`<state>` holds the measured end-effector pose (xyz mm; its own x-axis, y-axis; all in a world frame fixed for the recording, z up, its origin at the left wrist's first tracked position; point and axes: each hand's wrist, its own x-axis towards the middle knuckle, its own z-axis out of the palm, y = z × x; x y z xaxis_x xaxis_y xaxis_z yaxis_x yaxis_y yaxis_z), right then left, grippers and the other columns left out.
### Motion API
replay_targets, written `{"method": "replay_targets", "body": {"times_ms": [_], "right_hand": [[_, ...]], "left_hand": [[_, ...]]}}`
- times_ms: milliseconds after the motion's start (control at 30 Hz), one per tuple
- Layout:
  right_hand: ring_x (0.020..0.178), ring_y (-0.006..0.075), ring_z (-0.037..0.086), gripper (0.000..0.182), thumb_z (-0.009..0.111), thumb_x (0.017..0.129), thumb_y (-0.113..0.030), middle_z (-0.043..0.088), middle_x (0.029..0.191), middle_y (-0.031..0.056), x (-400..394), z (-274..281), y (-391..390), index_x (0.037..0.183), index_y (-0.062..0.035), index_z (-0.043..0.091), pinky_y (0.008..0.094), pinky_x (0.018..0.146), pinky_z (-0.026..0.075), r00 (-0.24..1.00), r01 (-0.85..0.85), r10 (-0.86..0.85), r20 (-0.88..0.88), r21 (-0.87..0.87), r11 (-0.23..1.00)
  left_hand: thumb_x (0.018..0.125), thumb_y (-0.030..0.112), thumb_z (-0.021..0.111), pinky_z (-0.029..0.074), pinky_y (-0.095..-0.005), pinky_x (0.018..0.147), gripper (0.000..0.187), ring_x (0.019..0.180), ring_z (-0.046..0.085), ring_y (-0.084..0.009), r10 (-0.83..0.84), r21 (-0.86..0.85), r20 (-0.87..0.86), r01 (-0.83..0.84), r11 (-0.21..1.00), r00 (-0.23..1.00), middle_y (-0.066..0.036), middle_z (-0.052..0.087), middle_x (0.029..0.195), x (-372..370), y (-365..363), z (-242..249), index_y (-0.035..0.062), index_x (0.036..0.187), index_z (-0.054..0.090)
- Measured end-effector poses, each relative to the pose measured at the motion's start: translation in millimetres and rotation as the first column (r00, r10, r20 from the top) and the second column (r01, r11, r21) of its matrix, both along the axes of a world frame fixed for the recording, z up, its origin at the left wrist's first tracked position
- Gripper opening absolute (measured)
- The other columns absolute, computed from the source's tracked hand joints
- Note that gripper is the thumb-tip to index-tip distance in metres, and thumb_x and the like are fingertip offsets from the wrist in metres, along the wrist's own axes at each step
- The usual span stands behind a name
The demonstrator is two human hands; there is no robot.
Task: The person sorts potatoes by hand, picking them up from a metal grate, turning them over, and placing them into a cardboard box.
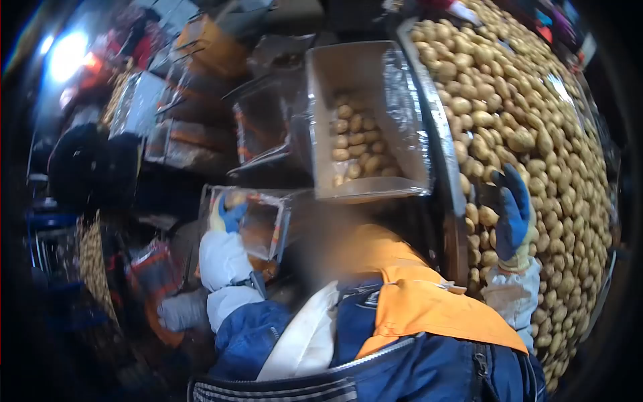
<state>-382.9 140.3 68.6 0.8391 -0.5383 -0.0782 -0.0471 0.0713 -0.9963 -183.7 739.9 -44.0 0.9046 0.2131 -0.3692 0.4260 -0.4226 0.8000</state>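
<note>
Blue-gloved right hand (pixel 512 218) rests with loosely spread fingers, holding nothing, on the potatoes (pixel 536 134) just right of the box (pixel 365 120), while the left hand (pixel 226 216) grips a clear bag (pixel 258 224).

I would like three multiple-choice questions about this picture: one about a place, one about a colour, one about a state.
1. Where is the right hand?
A. over the potatoes
B. inside the grey box
C. on the jacket

2. What colour are the glove fingers?
A. red
B. blue
C. white

3. What state is the grey box in?
A. empty
B. filled to the top
C. partly filled with potatoes

A: the hand lies over the big heap.
B: the fingers show blue.
C: potatoes cover only the lower part.
</note>
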Motion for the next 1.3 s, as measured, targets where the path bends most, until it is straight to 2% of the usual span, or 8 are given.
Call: {"method": "replay_targets", "body": {"times_ms": [67, 167, 233, 367, 433, 567, 800, 1300], "right_hand": [[0.123, 0.0211, 0.064, 0.045, 0.062, 0.102, -0.001, 0.065, 0.138, 0.0137, -9, -7, -7, 0.147, 0.0022, 0.054, 0.0352, 0.107, 0.052, 0.994, 0.083, -0.093, -0.052, -0.161, 0.984], [0.126, 0.0268, 0.064, 0.051, 0.072, 0.097, -0.008, 0.064, 0.139, 0.0169, -33, -20, -13, 0.145, -0.0014, 0.057, 0.0388, 0.108, 0.051, 0.969, 0.031, -0.195, -0.155, -0.702, 0.712], [0.133, 0.0371, 0.057, 0.065, 0.079, 0.089, -0.018, 0.059, 0.144, 0.022, -43, -2, -16, 0.148, -0.0062, 0.054, 0.0497, 0.115, 0.042, 0.926, -0.136, -0.271, -0.263, -0.902, 0.41], [0.145, 0.0438, 0.039, 0.085, 0.079, 0.084, -0.034, 0.042, 0.158, 0.0244, -70, -1, -38, 0.157, -0.0132, 0.042, 0.0612, 0.119, 0.028, 0.721, -0.32, -0.562, -0.405, -0.914, 0.248], [0.144, 0.0451, 0.039, 0.085, 0.077, 0.085, -0.036, 0.039, 0.159, 0.0235, -68, 6, -51, 0.158, -0.0149, 0.039, 0.0634, 0.117, 0.029, 0.584, -0.446, -0.628, -0.514, -0.85, 0.281], [0.15, 0.0477, 0.03, 0.082, 0.07, 0.089, -0.029, 0.031, 0.165, 0.0213, -46, -14, -68, 0.162, -0.0244, 0.032, 0.0702, 0.114, 0.029, 0.502, -0.463, -0.654, -0.566, -0.815, 0.349], [0.155, 0.0405, 0.023, 0.056, 0.053, 0.1, -0.027, 0.029, 0.169, 0.0119, -1, -35, -114, 0.154, -0.0121, 0.05, 0.0637, 0.104, 0.038, 0.277, -0.581, -0.749, -0.602, -0.726, 0.368], [0.139, 0.04, 0.041, 0.048, 0.056, 0.09, -0.026, 0.062, 0.132, 0.0147, 35, -32, -291, 0.134, -0.0077, 0.062, 0.0624, 0.114, 0.026, 0.292, -0.764, -0.745, -0.6, -0.615, 0.196]], "left_hand": [[0.091, 0.011, 0.078, 0.059, -0.0368, 0.081, 0.053, 0.102, 0.069, -0.0267, -0.655, 0.692, 0.024, 0.46, 0.556, 0.756, -0.012, 0.068, 0.124, 33, 144, -138, 0.0079, 0.14, 0.058], [0.094, 0.015, 0.077, 0.047, -0.0401, 0.11, 0.065, 0.135, 0.053, -0.03, -0.095, 0.287, 0.258, 0.018, 0.958, 0.961, -0.02, 0.057, 0.142, 21, -33, -63, 0.0013, 0.15, 0.047], [0.093, 0.015, 0.077, 0.047, -0.0401, 0.11, 0.066, 0.136, 0.053, -0.0313, -0.395, 0.401, 0.471, 0.208, 0.892, 0.789, -0.021, 0.055, 0.145, 31, -145, -9, 0.0033, 0.151, 0.047], [0.092, 0.009, 0.077, 0.042, -0.0464, 0.115, 0.073, 0.14, 0.051, -0.0359, -0.54, -0.63, 0.276, 0.574, 0.523, 0.795, -0.026, 0.049, 0.152, -4, -349, 70, 0.0003, 0.154, 0.04], [0.082, 0.023, 0.086, 0.041, -0.0537, 0.114, 0.09, 0.14, 0.048, -0.0458, -0.875, 0.564, 0.48, 0.787, 0.252, -0.063, -0.03, 0.045, 0.154, -10, -416, 72, 0.0029, 0.156, 0.038], [0.072, 0.033, 0.089, 0.036, -0.0626, 0.114, 0.101, 0.143, 0.038, -0.0547, -0.873, 0.722, 0.289, 0.688, -0.07, -0.393, -0.03, 0.035, 0.161, -48, -543, 44, 0.0221, 0.159, 0.038], [0.073, 0.029, 0.084, 0.038, -0.0635, 0.109, 0.098, 0.125, 0.057, -0.0452, -0.89, 0.724, 0.15, 0.661, -0.197, -0.43, -0.021, 0.029, 0.166, -61, -669, 79, 0.038, 0.159, 0.035], [0.079, 0.018, 0.072, 0.054, -0.0347, 0.088, 0.021, 0.101, 0.068, -0.0241, -0.443, 0.492, 0.685, 0.816, -0.303, -0.578, -0.005, 0.067, 0.106, 23, -714, 155, 0.0131, 0.099, 0.072]]}}
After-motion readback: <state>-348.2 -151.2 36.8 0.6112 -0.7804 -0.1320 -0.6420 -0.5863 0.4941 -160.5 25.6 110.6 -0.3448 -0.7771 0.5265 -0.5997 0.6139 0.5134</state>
